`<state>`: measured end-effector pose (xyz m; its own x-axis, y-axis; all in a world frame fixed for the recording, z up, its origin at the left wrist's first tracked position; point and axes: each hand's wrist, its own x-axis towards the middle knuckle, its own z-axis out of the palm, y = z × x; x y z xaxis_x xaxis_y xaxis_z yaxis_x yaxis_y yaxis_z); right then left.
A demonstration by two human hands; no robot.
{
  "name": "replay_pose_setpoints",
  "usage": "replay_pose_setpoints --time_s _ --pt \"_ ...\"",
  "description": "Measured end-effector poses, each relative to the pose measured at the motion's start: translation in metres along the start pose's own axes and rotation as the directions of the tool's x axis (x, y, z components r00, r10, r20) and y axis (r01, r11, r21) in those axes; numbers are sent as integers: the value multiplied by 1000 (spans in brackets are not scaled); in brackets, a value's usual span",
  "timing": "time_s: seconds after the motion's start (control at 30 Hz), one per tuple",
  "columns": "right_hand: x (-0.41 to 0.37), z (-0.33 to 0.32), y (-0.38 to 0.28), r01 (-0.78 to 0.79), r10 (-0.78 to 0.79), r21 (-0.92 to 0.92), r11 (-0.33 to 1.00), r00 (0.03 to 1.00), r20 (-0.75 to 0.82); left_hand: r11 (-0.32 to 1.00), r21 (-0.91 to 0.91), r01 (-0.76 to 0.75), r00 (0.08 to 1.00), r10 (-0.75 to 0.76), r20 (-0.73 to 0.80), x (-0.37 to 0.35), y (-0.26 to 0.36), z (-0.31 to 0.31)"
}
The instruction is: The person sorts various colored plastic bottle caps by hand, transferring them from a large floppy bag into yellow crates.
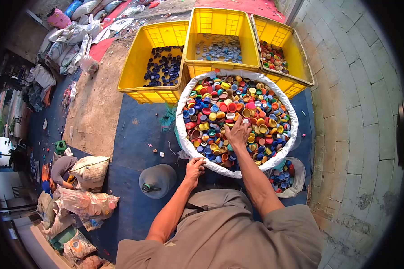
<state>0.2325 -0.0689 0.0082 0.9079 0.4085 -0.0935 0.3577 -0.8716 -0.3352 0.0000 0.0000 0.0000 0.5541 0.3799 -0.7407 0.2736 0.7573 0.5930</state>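
As left hand (194,170) grips sack rim (217,169) | right hand (238,133) amid caps (231,107), grip unclear | crates (222,63) just beyond

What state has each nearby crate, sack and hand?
Large sack: open, full of caps
Left yellow crate: open, partly filled
Middle yellow crate: open, partly filled
Right yellow crate: open, partly filled
Small sack: open, caps inside
Left hand: closed on sack's rim
Right hand: touching caps, hold unclear

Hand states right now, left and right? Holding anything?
Left hand: closed on the rolled white fabric rim of the round sack.
Right hand: fingers down among multicoloured plastic caps; can't tell whether it grips one.
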Motion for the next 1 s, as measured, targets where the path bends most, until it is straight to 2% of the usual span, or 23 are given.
replay_pose_setpoints --time_s 0.17,0.2,0.3,0.33,0.37,0.43,0.5,0.53,0.57,0.63,0.67,0.7,0.77,0.8,0.93,1.0 --pt "6 3 -15 -53 52 14 998 996 71 1000 -5 -26 998 26 -59 -4 14 -14" --pt "6 -4 -16 -74 68 59 996 994 87 1000 -10 -25 998 25 -60 -4 14 -13" --pt "3 0 -11 -114 124 163 980 991 -54 1000 1 -25 999 25 -45 -1 13 -13" --pt "4 -4 -8 -144 151 261 955 989 -7 999 29 -41 998 42 -36 1 13 -11" --pt "3 -12 2 -163 164 490 856 986 43 997 59 -54 998 55 -19 4 13 -7" --pt "-4 -27 7 -248 236 667 703 965 111 978 171 -123 992 124 3 9 16 3" --pt "-7 -25 27 -256 184 849 462 964 190 915 332 -231 972 230 40 17 19 18" --pt "-16 -41 27 -278 195 915 292 954 227 888 369 -276 960 273 61 22 22 23" --pt "-21 -37 44 -379 89 925 26 923 375 831 434 -347 935 343 91 26 23 30" --pt "-35 -37 63 -477 -133 801 -362 877 462 748 467 -471 877 454 157 42 24 43" --pt "-43 -38 70 -494 -166 783 -377 868 468 655 513 -554 820 537 200 56 23 48" --pt "-53 -50 70 -526 -189 722 -450 846 498 567 629 -532 816 540 203 65 26 53" --pt "-71 -47 78 -515 -199 696 -501 851 486 169 794 -584 641 697 323 70 37 69" --pt "-79 -47 79 -513 -139 706 -489 845 517 105 813 -572 627 696 351 74 41 77" --pt "-105 -43 89 -520 -82 680 -517 821 565 -194 820 -539 524 684 507 93 48 97" --pt "-114 -41 92 -521 -67 688 -506 818 571 -244 805 -540 547 625 556 98 50 99"
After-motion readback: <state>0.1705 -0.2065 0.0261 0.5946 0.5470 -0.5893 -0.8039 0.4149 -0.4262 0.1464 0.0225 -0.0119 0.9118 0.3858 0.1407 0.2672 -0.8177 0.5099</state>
